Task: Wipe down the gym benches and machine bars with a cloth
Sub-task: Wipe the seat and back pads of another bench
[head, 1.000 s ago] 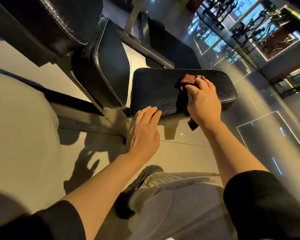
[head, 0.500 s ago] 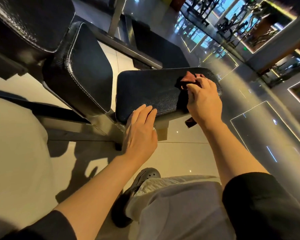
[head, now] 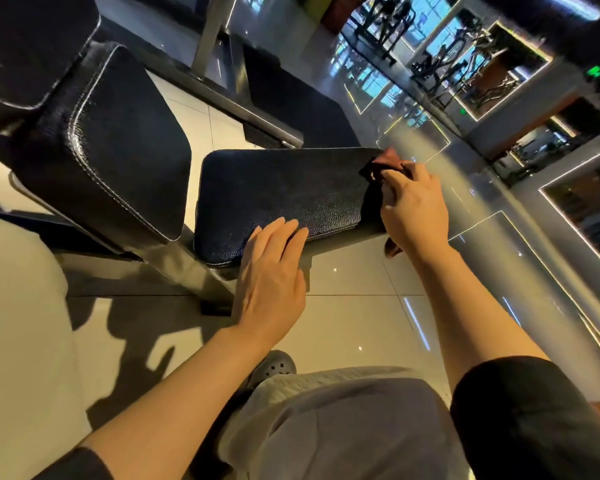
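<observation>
A black padded bench seat (head: 281,192) lies in the middle of the view, with a second black pad (head: 118,147) angled up to its left. My right hand (head: 414,206) is at the seat's right end with its fingers curled round a reddish-brown cloth (head: 387,161); a corner of the cloth hangs below the hand. My left hand (head: 274,271) rests with straight fingers on the near edge of the seat.
The bench's metal frame (head: 187,268) runs down to the glossy tiled floor. Another black pad (head: 21,46) sits at the top left. A machine base bar (head: 243,109) crosses behind the seat. Mirrored walls show gym machines at the upper right. My shoe (head: 274,367) is below.
My right hand has slid the cloth to the right end of the seat. The view shifted, so the bench sits further left. My left hand stays on the near edge.
</observation>
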`<action>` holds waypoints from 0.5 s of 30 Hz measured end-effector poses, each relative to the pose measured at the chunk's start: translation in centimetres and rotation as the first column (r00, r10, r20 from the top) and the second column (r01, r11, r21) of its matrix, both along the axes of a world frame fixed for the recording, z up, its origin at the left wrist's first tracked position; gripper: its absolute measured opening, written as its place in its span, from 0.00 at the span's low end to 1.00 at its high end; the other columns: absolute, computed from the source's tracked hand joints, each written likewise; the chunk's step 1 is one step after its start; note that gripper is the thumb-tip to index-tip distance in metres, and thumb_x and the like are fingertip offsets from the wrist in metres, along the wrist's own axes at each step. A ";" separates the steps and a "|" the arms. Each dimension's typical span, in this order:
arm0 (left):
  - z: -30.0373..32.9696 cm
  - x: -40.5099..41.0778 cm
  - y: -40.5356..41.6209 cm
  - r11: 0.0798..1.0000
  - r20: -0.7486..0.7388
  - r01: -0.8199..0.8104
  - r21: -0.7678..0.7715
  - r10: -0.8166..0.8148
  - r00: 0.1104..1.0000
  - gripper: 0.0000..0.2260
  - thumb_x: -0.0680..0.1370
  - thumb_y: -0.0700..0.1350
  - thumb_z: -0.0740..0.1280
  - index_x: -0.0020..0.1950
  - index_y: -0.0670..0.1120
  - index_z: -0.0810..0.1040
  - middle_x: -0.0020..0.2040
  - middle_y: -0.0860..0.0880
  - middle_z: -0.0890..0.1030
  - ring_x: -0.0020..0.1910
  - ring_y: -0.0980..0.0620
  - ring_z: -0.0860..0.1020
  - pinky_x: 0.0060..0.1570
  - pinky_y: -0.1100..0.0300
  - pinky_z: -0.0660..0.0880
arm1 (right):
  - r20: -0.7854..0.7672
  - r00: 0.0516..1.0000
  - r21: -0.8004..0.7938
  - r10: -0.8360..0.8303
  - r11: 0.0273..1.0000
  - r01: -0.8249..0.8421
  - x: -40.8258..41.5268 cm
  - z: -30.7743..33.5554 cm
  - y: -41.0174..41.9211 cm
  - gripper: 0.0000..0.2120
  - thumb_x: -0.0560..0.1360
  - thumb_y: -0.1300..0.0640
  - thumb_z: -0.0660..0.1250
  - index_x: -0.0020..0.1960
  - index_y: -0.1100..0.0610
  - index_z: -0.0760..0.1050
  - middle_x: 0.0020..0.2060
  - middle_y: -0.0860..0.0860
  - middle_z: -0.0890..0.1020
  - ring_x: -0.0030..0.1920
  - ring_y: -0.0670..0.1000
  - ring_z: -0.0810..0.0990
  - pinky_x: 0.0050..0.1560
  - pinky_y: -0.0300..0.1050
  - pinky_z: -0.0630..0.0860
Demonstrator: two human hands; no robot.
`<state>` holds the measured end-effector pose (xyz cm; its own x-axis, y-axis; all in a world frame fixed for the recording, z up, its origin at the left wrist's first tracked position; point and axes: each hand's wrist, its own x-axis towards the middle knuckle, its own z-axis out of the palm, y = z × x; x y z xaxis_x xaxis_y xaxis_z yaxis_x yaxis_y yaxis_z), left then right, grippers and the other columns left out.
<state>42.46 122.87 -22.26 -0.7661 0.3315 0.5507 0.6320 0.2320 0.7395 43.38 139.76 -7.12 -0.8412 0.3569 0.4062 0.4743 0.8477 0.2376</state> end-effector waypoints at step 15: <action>-2.9 -2.0 -3.5 0.991 0.082 -0.135 -0.023 0.136 0.987 0.19 0.79 0.45 0.59 0.68 0.40 0.73 0.67 0.42 0.74 0.70 0.46 0.66 0.68 0.41 0.66 | 0.253 0.945 0.005 0.205 0.977 -0.213 -5.6 -3.2 -5.1 0.17 0.83 0.52 0.53 0.61 0.59 0.76 0.60 0.58 0.76 0.65 0.58 0.70 0.70 0.52 0.65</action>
<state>40.43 119.40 -25.12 -0.8476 0.2307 0.4779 0.5301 0.3245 0.7834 37.79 134.65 -10.32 -0.9714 0.1524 0.1819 0.2093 0.9114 0.3542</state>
